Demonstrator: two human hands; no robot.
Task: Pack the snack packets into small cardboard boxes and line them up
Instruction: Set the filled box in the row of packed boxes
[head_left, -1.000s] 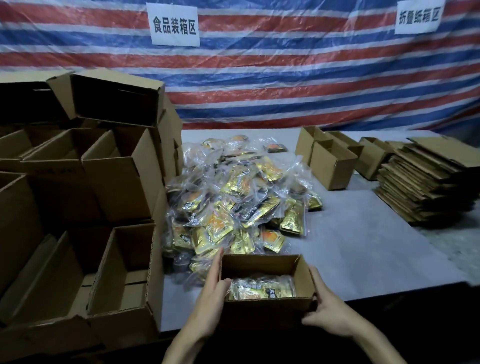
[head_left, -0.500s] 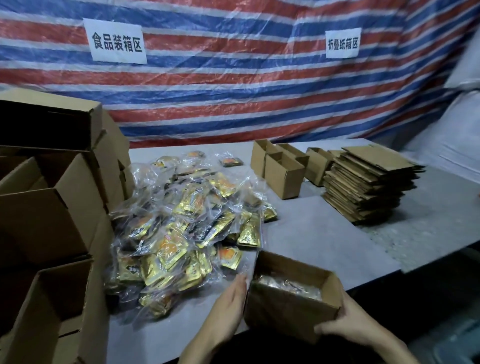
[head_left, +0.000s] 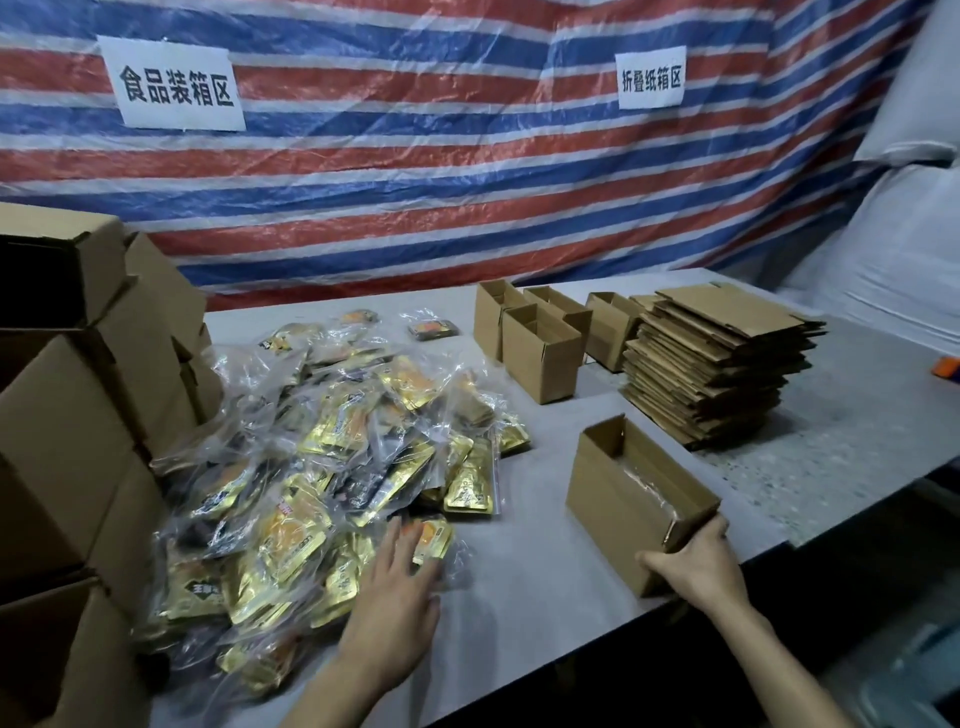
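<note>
The box (head_left: 623, 499), gripped at its near end by the right hand (head_left: 696, 569) alone, could be tipped and spilled; left of it, the left hand (head_left: 395, 587) is spread flat on packets (head_left: 332, 457).

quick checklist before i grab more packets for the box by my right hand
1. Open box upright, top open: ok.
2. Right hand grips its near end: ok.
3. Left hand has a packet in its grip: not ok, it lies flat on the packet pile.
4. Room left in the box: cannot tell, only a plastic glint shows inside.
5. Bare table between pile and box: ok.
</note>
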